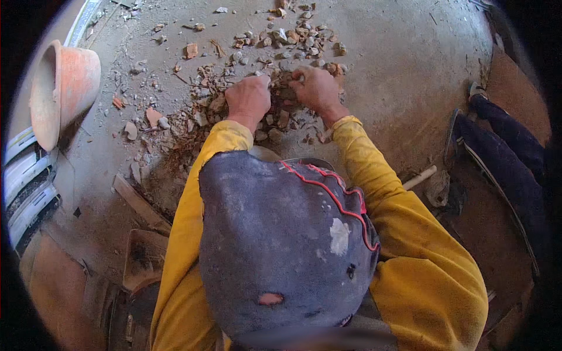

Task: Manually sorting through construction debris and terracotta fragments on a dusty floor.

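Observation:
My left hand is down in a heap of broken stones, brick chips and rubble, its fingers curled closed around something I cannot make out. Just to the right, my right hand is also curled among the fragments, with what it grips hidden. Both forearms are in yellow sleeves. Below my hands, a worn grey cloth with red piping and holes covers the middle of the view, and part of a curved rim shows behind it.
An orange plastic tub lies on its side at left, above pale slatted pieces. Wooden scraps lie lower left. At right are a person's dark-trousered legs and a pale pipe. The concrete floor carries scattered debris.

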### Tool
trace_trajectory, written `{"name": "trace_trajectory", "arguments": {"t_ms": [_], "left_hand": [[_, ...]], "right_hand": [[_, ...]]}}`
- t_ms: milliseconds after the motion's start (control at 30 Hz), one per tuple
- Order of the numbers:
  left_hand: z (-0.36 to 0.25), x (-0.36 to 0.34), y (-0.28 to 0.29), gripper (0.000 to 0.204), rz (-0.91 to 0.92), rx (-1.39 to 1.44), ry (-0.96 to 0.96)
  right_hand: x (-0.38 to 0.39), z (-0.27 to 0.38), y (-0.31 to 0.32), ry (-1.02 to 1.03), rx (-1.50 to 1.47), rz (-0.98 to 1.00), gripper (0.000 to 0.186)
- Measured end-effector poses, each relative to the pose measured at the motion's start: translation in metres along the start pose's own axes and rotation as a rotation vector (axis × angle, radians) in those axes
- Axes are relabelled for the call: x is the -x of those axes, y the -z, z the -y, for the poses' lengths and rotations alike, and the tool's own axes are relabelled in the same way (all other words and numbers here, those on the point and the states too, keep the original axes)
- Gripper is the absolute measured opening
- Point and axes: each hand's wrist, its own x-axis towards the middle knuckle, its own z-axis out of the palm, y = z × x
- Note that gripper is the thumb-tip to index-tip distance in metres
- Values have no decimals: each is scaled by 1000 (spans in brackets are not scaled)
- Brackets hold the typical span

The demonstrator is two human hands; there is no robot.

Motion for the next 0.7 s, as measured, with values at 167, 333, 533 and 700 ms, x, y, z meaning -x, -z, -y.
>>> {"name": "trace_trajectory", "arguments": {"t_ms": [167,333,533,700], "left_hand": [[15,18,-5,24,-102,129,-18],[23,34,14,20,273,1288,252],[5,39,7,14,333,1984,454],[11,42,-6,16,316,2201,438]], "right_hand": [[9,-16,3,7,-83,29,27],[19,-19,17,-54,-602,143,30],[25,17,33,-78,-845,190,27],[22,13,25,5,-410,-80,23]]}}
